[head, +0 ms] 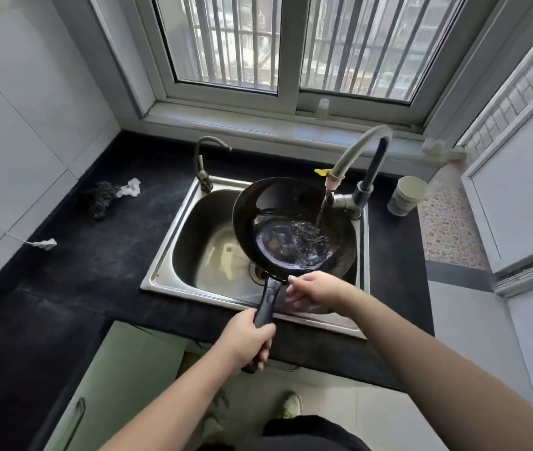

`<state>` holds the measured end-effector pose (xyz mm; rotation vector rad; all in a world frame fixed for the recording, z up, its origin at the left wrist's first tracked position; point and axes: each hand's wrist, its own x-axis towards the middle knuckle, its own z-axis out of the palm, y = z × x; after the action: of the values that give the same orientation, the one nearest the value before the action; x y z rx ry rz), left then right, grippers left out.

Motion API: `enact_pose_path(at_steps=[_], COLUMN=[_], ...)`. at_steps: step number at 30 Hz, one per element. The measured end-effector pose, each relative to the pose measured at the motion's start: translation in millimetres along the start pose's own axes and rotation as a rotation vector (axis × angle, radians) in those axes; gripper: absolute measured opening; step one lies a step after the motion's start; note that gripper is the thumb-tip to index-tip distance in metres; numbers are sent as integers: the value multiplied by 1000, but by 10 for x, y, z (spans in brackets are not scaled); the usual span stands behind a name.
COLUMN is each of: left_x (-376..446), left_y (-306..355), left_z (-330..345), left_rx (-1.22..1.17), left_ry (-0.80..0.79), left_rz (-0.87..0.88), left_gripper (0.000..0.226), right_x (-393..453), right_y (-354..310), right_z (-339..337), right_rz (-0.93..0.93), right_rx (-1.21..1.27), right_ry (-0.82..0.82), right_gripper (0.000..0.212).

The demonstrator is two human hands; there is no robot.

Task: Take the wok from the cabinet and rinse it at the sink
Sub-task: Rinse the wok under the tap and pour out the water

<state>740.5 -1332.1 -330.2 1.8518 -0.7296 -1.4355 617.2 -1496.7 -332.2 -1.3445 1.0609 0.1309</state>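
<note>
Black wok (294, 222) is over the stainless sink (174, 255), tilted, with the far rim up toward the window and the near rim low by the handle. Water pools in the lower part of the bowl. Stream from the tap spout (333, 180) lands on the right inner side of the wok — faucet (364, 170) is running.

Left hand (248, 343) grips the wok handle (266, 304), fingers wrapped fully around it near the end, at the front edge of the counter. Right hand (310, 292) is at the near rim of the wok, just right of the handle joint; thumb on top of the rim, fingers curled under the outside of the bowl. So both hands are on the wok, near each other, with the handle between them.

Second, smaller tap (205, 164) sits at the sink's back left corner. Black countertop (96, 271) surrounds the sink. On it: a dark scrubber with a crumpled white scrap (109, 196) to the left, a white cup (406, 195) just right of the faucet base. Window (291, 53) with outside bars is behind the sink. Light cabinet door (112, 385) sits under the counter at lower left — cannot tell how far it stands ajar. A shoe (291, 405) shows on the floor below.
</note>
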Motion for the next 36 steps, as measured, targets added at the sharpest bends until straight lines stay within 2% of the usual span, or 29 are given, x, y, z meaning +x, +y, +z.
enact_pose_path(at_steps=[4, 5, 7, 14, 23, 25, 29, 31, 33, 36], left_x=[12, 16, 26, -6, -78, -95, -128, -148, -166, -194], left_y=[-5, -12, -22, 3, 100, 116, 128, 147, 186, 276], left_z=[37, 34, 26, -10, -44, -79, -139, -165, -200, -250], left_rx=[-28, -35, -51, -66, -120, -123, -114, -118, -133, -168], left_ry=[-6, -6, -7, -12, -54, -57, -59, -65, -78, -105], left_rz=[-16, -20, -30, -44, -26, -31, -44, -48, -49, -52], left_gripper=[16, 17, 16, 18, 10, 9, 9, 9, 10, 12], right_x=[194, 243, 348, 733, 920, 859, 552, 314, 113, -92], right_y=[-127, -159, -250, -547, -481, -500, -375, -200, 5, 162], right_z=[-755, -923, -1198, -1378, -1400, -1405, -1203, -857, -398, 317], right_rz=[-153, -195, -240, -255, -301, -327, -311, -259, -174, 69], right_rx=[53, 20, -102, -389, -410, -329, -48, 26, -35, 145], right_ry=[580, 681, 765, 567, 555, 593, 873, 882, 748, 360], right_gripper=[28, 29, 35, 46, 45, 41, 29, 29, 42, 57])
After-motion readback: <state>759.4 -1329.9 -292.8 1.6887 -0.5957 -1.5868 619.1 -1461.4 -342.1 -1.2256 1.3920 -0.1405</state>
